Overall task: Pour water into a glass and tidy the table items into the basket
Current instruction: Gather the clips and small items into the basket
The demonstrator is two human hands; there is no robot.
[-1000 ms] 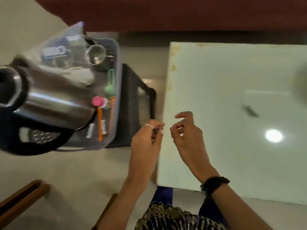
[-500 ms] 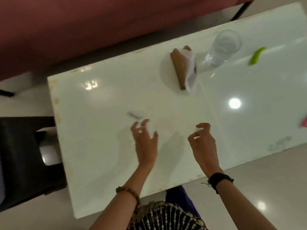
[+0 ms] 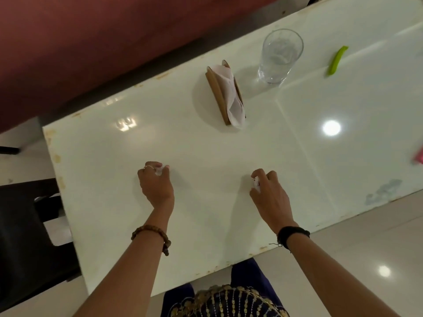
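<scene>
My left hand rests on the white table with its fingers closed on a small white packet. My right hand is also down on the table, pinching another small white packet with a red mark. A clear glass with water in it stands at the far side. Beside it sits a wooden napkin holder with white napkins. A green object lies to the right of the glass, and a pink item shows at the right edge. The basket is out of view.
A black stool or side table stands left of the table. A dark red sofa runs along the far side. Tiled floor lies in front, and my patterned clothing is at the bottom.
The view swung right from the basket and kettle to the table. Both hands reached forward and dropped onto the table, each closing on a small white packet.
</scene>
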